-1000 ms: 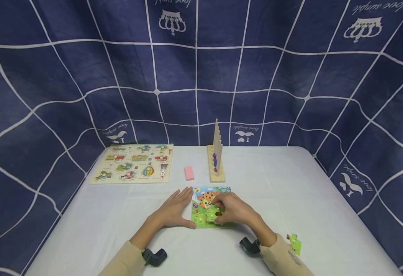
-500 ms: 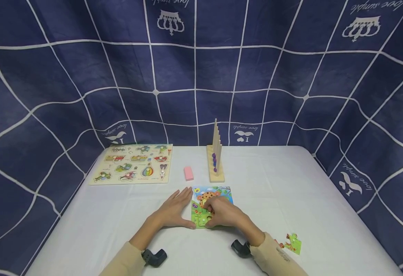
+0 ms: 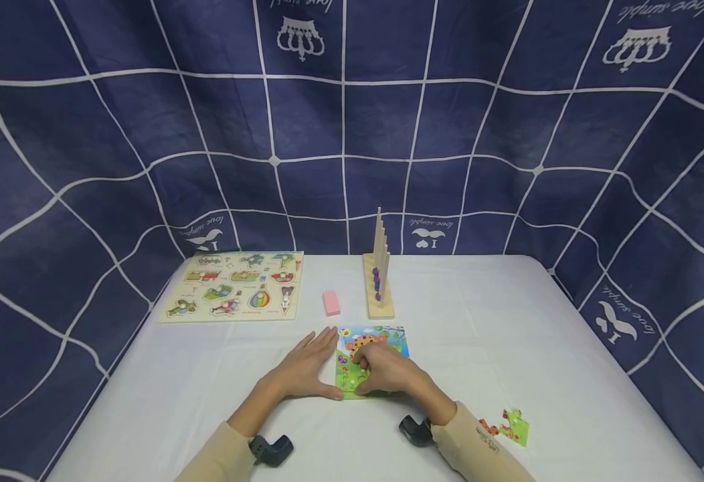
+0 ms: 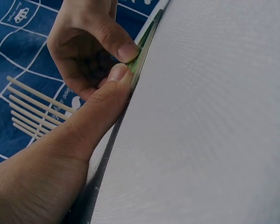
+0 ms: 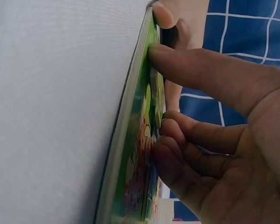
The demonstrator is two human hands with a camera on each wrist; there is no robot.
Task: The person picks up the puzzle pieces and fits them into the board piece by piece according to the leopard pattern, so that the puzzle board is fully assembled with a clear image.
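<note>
A leopard jigsaw board [image 3: 400, 338] in green and blue lies flat before me in the head view. My left hand [image 3: 305, 367] rests along its left side, fingers straight and spread, thumb at the lower left corner. Over the board's lower middle, my right hand [image 3: 391, 371] holds a green puzzle piece [image 5: 159, 100] between thumb and bent fingers. The right wrist view shows this piece sitting slightly above the board face, with the thumb at the near edge. From above, the right hand hides most of the piece and part of the leopard.
Two loose puzzle pieces, one green [image 3: 517, 428] and one spotted orange [image 3: 488, 427], lie by the right sleeve. Behind the board are a pink block [image 3: 330, 302] and a wooden peg stand [image 3: 380, 310] with beads. A vehicle puzzle board [image 3: 207, 314] lies back left.
My right hand has carried the green piece left and down onto the lower middle of the board, then shifted slightly further left. The orange piece has come out from behind the sleeve. My left hand stays put.
</note>
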